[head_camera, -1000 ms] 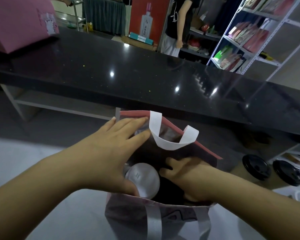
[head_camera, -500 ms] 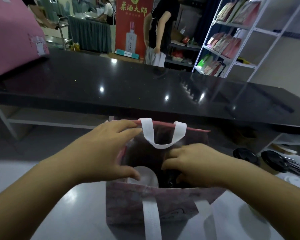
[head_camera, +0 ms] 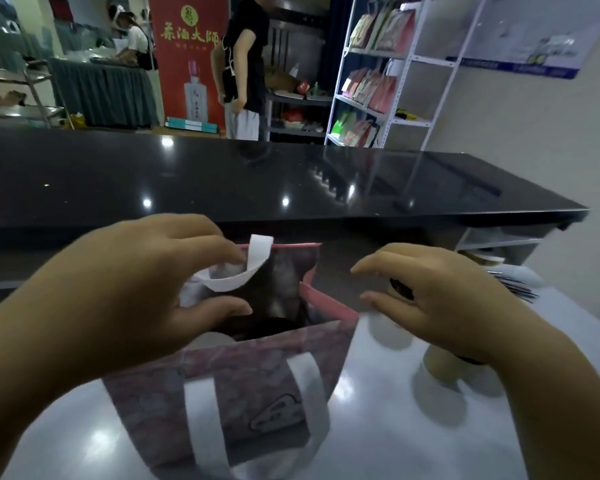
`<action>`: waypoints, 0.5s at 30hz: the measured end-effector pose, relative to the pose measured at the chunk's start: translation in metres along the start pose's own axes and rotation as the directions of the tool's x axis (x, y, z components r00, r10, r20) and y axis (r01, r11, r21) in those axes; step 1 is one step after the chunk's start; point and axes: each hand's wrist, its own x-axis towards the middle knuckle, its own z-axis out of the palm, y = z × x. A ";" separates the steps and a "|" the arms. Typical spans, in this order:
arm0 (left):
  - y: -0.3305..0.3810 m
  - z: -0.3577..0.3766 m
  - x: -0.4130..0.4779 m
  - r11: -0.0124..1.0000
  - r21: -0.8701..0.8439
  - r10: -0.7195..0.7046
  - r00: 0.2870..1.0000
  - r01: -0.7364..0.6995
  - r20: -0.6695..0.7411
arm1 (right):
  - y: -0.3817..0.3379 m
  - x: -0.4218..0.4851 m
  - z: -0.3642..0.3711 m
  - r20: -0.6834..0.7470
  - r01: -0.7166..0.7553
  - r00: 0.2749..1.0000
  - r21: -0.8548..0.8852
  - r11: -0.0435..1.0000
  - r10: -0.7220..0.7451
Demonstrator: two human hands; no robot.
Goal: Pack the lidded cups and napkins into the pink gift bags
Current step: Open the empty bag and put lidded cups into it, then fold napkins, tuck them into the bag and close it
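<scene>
Glossy black counter (head_camera: 222, 174), red banner (head_camera: 187, 81), white shelf rack (head_camera: 430, 60), person in black shirt (head_camera: 248, 64)

1. The single view came from a camera worn on the person's head, above the white table (head_camera: 413, 427) and tipped forward and down.
2. It sat close: the left hand (head_camera: 136, 299), the right hand (head_camera: 440, 303) and the pink gift bag (head_camera: 243, 386) filled the lower half, with both forearms entering from the bottom corners.
3. Facing ahead, it looked across the black counter (head_camera: 257, 178) to the white shelving rack (head_camera: 406, 64) and red banner (head_camera: 187, 57) well behind.
4. The wide lens bowed straight edges near the sides.
</scene>
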 end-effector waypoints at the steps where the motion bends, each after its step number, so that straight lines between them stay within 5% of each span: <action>1: 0.014 0.000 0.007 1.000 0.010 0.019 1.000 -0.019 0.007 | 0.009 -0.011 0.001 0.003 -0.030 1.000 -0.003 1.000 0.030; 8: 0.128 0.040 0.050 0.997 0.057 0.047 0.999 -0.047 0.006 | 0.099 -0.103 0.006 0.143 -0.216 0.967 0.014 0.976 0.211; 15: 0.257 0.127 0.105 0.996 -0.081 -0.033 0.999 0.035 0.018 | 0.202 -0.193 0.017 0.283 -0.279 0.923 0.024 0.960 0.261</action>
